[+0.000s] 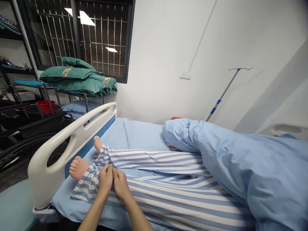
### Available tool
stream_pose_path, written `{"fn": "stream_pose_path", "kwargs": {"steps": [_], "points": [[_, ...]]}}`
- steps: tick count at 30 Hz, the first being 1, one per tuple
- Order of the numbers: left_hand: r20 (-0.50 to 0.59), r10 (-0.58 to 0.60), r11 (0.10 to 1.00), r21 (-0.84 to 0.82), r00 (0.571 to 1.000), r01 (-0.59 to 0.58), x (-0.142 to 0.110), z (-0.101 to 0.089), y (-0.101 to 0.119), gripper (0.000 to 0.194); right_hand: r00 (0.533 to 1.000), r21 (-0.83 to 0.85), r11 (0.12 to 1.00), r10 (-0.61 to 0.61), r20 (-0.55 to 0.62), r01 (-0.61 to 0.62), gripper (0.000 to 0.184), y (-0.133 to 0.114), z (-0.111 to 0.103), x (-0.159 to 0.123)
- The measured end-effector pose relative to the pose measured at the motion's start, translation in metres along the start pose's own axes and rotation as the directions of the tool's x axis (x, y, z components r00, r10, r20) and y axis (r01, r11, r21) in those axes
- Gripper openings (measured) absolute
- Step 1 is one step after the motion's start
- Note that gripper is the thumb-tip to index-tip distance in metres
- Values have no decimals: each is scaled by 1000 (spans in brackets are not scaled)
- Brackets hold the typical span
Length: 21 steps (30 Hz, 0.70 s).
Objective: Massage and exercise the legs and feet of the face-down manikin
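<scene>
Striped blue-and-white trousers (163,195) cover the legs of a figure lying on a hospital bed, its smooth, doll-like bare feet toward the footboard. My left hand (106,179) and my right hand (119,183) are side by side over the lower part of the nearer leg. Both are closed, with fingers curled down and thumbs up, gripping the trouser cloth; the fingertips are hidden. The nearer foot (79,167) sticks out of the cuff left of my hands. Beyond it shows the farther foot (97,143). A light blue quilt (231,160) is bunched over the upper body.
A cream footboard (55,144) bounds the bed on the left, with a wheelchair (29,131) beyond it. Folded green blankets (79,77) lie on a rack below the barred window (96,35). An IV pole (223,93) stands by the wall.
</scene>
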<state>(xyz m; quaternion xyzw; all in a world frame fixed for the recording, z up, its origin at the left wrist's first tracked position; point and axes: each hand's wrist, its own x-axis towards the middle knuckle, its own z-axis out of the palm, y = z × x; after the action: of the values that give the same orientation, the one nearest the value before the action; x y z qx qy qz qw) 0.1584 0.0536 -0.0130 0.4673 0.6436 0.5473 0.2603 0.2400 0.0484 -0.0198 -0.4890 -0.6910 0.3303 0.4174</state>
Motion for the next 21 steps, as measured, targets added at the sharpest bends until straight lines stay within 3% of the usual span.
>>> {"fn": "stream_pose_path", "kwargs": {"steps": [3,7,12,16,21], "points": [[-15,-14,998,-59,1000,13,-2,12,-2,30,998,108,992,62,4,-62,42,-3,-14,3],[43,23,1000,15,999,-24,0,18,-7,28,997,3,1000,19,-70,-19,36,-4,-29,-8],[96,30,998,-63,995,-24,-8,23,9,31,994,128,989,78,-81,-68,39,-2,-42,-21],[191,86,996,-46,978,-78,-21,36,16,33,976,233,970,110,-186,-65,38,-6,-58,-21],[178,72,996,-56,981,-63,-33,51,22,34,981,245,969,85,-174,-41,40,7,-66,-27]]}}
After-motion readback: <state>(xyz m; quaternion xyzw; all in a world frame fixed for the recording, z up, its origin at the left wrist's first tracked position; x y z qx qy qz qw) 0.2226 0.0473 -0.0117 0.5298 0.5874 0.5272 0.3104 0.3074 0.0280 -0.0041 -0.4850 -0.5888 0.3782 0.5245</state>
